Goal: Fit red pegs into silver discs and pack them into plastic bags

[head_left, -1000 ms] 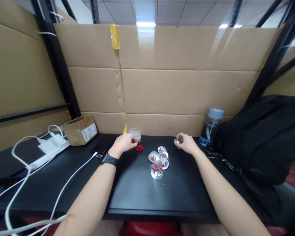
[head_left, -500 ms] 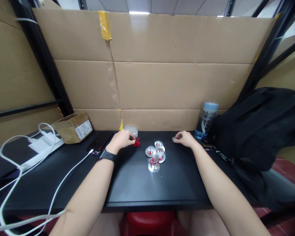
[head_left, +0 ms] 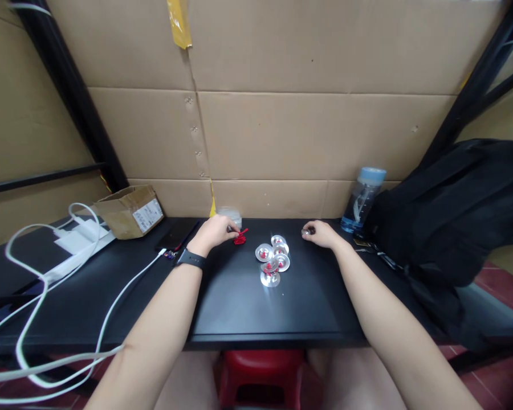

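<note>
My left hand (head_left: 214,232), with a black watch on the wrist, rests at the back of the black table (head_left: 239,307), its fingers pinched on a small red piece (head_left: 240,237). Just behind it stands a small clear container (head_left: 229,216). My right hand (head_left: 322,233) lies further right, its fingers closed on a small silvery disc (head_left: 307,231). Between the hands lies a cluster of several shiny metal discs (head_left: 272,258), some with red bits in their middles.
A blue-capped water bottle (head_left: 362,199) and a black bag (head_left: 448,216) stand at the right. At the left are a small cardboard box (head_left: 130,210), a dark phone (head_left: 176,234), a white charger with looping cables (head_left: 68,250). Cardboard walls the back. A red stool (head_left: 260,376) is below.
The view has tilted down and everything sits a little higher in frame. Both hands stay in nearly the same places on the table, still pinching their small pieces.
</note>
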